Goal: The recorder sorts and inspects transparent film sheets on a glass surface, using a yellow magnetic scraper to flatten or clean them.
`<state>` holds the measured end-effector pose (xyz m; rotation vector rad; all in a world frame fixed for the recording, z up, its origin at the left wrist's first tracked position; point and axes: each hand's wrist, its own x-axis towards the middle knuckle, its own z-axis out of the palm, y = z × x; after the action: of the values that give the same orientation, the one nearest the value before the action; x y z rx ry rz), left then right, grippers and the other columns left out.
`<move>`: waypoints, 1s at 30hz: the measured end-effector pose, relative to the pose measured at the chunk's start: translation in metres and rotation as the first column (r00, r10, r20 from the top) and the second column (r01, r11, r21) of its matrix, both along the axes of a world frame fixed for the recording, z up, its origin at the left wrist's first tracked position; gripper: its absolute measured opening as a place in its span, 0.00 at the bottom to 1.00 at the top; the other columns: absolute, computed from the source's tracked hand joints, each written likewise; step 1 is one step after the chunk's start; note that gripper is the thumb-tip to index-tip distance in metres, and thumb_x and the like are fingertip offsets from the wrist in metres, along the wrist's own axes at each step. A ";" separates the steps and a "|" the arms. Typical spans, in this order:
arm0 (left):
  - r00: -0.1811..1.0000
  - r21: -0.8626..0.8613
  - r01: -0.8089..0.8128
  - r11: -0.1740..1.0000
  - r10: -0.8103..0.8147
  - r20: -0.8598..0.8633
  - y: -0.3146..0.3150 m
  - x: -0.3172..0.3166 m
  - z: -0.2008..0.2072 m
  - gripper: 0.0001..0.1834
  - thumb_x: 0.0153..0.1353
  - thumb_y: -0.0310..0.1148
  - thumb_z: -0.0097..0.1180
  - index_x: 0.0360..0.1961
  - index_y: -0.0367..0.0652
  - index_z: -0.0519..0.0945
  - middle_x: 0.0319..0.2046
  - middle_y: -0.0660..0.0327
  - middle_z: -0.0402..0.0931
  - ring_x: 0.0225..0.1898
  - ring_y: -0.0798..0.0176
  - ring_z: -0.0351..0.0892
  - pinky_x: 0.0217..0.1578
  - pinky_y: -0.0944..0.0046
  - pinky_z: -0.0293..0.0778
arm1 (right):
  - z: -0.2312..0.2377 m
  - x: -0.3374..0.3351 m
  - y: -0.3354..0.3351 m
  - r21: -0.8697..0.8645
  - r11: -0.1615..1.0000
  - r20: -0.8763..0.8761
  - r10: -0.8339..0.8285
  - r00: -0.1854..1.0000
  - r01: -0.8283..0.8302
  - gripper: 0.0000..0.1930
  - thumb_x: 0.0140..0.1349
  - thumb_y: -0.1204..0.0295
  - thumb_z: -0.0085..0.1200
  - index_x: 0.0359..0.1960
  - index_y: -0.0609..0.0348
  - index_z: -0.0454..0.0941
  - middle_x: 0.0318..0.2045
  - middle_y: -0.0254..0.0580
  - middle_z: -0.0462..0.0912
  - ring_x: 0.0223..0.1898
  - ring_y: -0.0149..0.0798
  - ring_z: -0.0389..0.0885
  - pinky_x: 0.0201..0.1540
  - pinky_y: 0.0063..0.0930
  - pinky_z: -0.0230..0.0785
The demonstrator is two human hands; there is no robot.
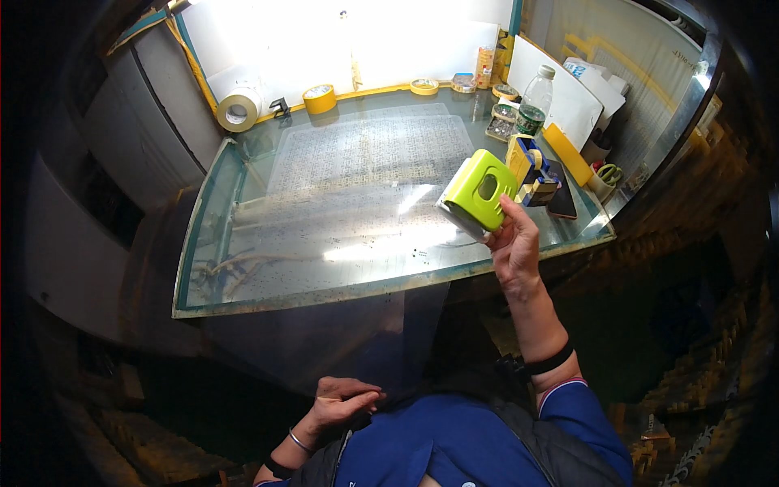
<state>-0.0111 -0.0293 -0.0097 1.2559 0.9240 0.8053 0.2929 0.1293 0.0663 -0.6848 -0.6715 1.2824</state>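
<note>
A bright lime-green hole punch (pixel 483 188) with rounded corners, an oval dark window in its top and a grey-and-white base is held up, tilted, over the right-hand part of the table. The right hand (pixel 514 241) grips its lower right end, thumb pressed along the green top; the other fingers are mostly hidden beneath it. The left hand (pixel 345 399) is well apart from it, low in front of the body, closed narrow with the thumb laid against the curled fingers.

Just beyond the punch stands a blue-and-yellow tape dispenser (pixel 529 157), with a flat black phone-like slab (pixel 562 197) beside it. A long yellow bar (pixel 568 156) slants nearby, and behind the dispenser stands a clear plastic bottle (pixel 535 101) with a white cap and green label.

Under all this is a glass-topped table (pixel 186 276) with teal edges, strongly reflecting the light. On it, left of the punch, lies a translucent sheet (pixel 365 154) covered in rows of small dark marks. Along the back edge are a wide beige tape roll (pixel 237 114), a yellow tape roll (pixel 319 100) and a thinner yellow roll (pixel 424 86). A scissors-like tool with green handles (pixel 609 173) stands at the far right.
</note>
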 end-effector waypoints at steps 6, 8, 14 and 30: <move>0.996 -0.092 -0.065 0.994 0.070 0.050 0.002 0.003 0.012 0.05 0.53 0.21 0.55 0.30 0.29 0.79 0.27 0.49 0.79 0.23 0.64 0.79 0.22 0.68 0.77 | 0.000 -0.006 -0.011 -0.003 0.992 -0.058 0.128 0.990 -0.129 0.24 0.58 0.59 0.48 0.53 0.56 0.62 0.48 0.40 0.72 0.48 0.38 0.74 0.49 0.36 0.68; 0.992 -0.080 -0.085 0.993 0.092 0.090 0.007 0.006 0.015 0.06 0.53 0.21 0.55 0.31 0.29 0.79 0.27 0.49 0.79 0.23 0.64 0.78 0.23 0.68 0.77 | -0.006 -0.010 -0.023 -0.024 0.981 -0.105 0.188 0.977 -0.191 0.24 0.58 0.58 0.48 0.53 0.56 0.62 0.48 0.40 0.72 0.49 0.38 0.72 0.50 0.36 0.66; 0.985 -0.071 -0.059 0.996 0.069 0.156 0.022 0.014 0.019 0.08 0.55 0.22 0.54 0.35 0.28 0.78 0.30 0.48 0.79 0.24 0.65 0.79 0.26 0.69 0.78 | -0.017 -0.018 -0.044 -0.040 0.970 -0.124 0.234 0.964 -0.240 0.24 0.58 0.59 0.48 0.53 0.56 0.62 0.46 0.39 0.72 0.48 0.39 0.73 0.46 0.36 0.70; 0.989 -0.037 -0.050 0.998 0.055 0.134 0.023 0.018 0.018 0.07 0.54 0.22 0.54 0.32 0.28 0.78 0.29 0.46 0.79 0.22 0.63 0.79 0.22 0.68 0.77 | -0.018 -0.022 -0.043 -0.035 0.974 -0.116 0.217 0.969 -0.223 0.24 0.57 0.59 0.48 0.53 0.57 0.62 0.46 0.41 0.73 0.46 0.39 0.74 0.44 0.36 0.72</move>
<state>0.0068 -0.0058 0.0080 1.1376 0.8605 0.9018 0.2708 0.0858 0.0478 -0.5837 -0.6396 1.5344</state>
